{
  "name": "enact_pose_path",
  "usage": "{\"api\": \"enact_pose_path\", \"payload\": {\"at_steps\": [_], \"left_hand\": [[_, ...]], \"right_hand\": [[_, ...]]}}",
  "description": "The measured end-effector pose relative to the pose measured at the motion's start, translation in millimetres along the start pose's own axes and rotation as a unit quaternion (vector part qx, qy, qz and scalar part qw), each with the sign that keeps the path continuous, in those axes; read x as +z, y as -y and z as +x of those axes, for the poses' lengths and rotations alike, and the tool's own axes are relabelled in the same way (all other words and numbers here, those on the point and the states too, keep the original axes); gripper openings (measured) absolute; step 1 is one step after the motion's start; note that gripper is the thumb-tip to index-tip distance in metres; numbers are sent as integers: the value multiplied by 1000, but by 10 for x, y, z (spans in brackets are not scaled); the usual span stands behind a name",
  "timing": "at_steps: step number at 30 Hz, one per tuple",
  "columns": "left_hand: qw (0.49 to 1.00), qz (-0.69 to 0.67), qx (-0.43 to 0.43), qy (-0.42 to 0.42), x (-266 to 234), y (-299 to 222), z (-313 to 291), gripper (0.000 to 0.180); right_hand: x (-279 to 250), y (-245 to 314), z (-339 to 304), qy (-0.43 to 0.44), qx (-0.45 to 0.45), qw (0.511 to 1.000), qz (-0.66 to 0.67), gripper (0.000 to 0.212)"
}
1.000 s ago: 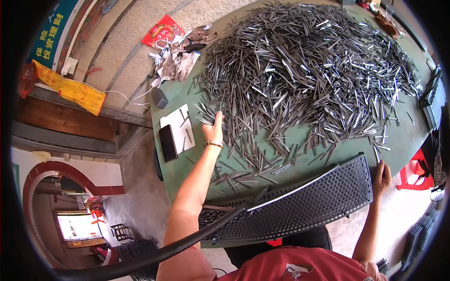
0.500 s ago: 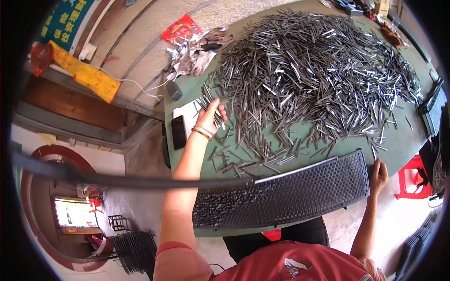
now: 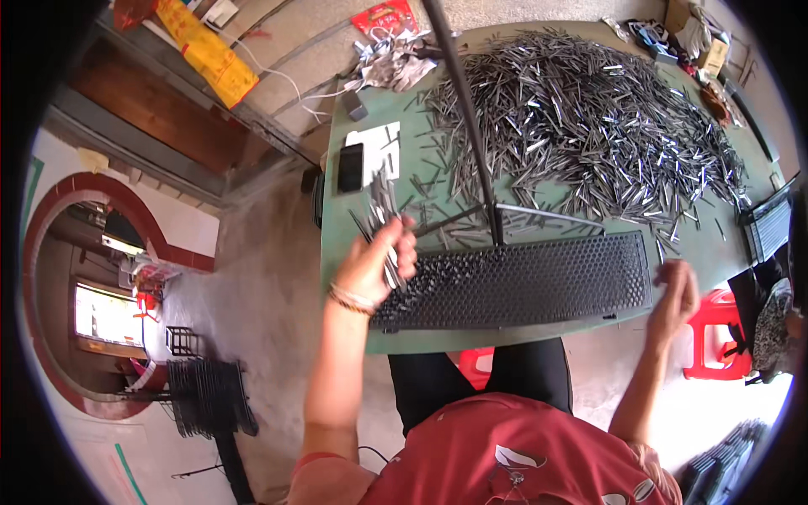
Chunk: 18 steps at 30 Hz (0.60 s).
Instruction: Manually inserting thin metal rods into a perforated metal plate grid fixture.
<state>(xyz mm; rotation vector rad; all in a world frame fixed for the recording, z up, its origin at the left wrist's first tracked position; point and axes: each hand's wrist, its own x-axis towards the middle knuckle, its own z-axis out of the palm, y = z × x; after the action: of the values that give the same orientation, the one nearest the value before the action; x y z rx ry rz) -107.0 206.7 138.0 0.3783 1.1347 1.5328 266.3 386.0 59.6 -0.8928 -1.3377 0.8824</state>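
Observation:
My left hand (image 3: pixel 380 261) is closed round a loose bundle of thin dark metal strips (image 3: pixel 383 200). It is above the left end of a long black panel (image 3: pixel 539 282) full of small honeycomb holes. The panel lies along the table's near edge, and its left part looks rougher and more filled than the right. My right hand (image 3: pixel 676 295) is just off the panel's right end, fingers curled together. What it may hold is hidden. Beyond the panel, a large heap of similar strips (image 3: pixel 581 126) covers the green table (image 3: pixel 715 244).
A dark rod (image 3: pixel 471 109) crosses the view down to the panel's far edge. A black phone (image 3: pixel 350 167) and white paper (image 3: pixel 383 139) lie on the left, near a small grey block (image 3: pixel 355 105) and crumpled cloths (image 3: pixel 396 63). A red stool (image 3: pixel 715 337) stands at right.
My left hand has come nearer with its bundle, from beside the phone to over the panel's left end. My right hand has moved slightly off the panel's edge. The view has shifted, and the rod now stands upright.

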Motion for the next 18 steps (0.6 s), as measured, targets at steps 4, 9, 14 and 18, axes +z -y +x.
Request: {"api": "enact_pose_path", "payload": {"at_steps": [4, 9, 14, 18], "left_hand": [[993, -90, -44, 57, 186, 740, -449, 29], [984, -104, -115, 84, 262, 1423, -709, 33], [982, -94, -129, 98, 256, 1660, -761, 34], [982, -87, -140, 91, 234, 1724, -750, 28]], "right_hand": [[888, 558, -590, 266, 170, 945, 83, 37], [1544, 410, -1004, 371, 353, 803, 305, 59], [1569, 293, -1125, 446, 427, 728, 298, 42], [1493, 272, -1189, 410, 463, 712, 334, 38]]}}
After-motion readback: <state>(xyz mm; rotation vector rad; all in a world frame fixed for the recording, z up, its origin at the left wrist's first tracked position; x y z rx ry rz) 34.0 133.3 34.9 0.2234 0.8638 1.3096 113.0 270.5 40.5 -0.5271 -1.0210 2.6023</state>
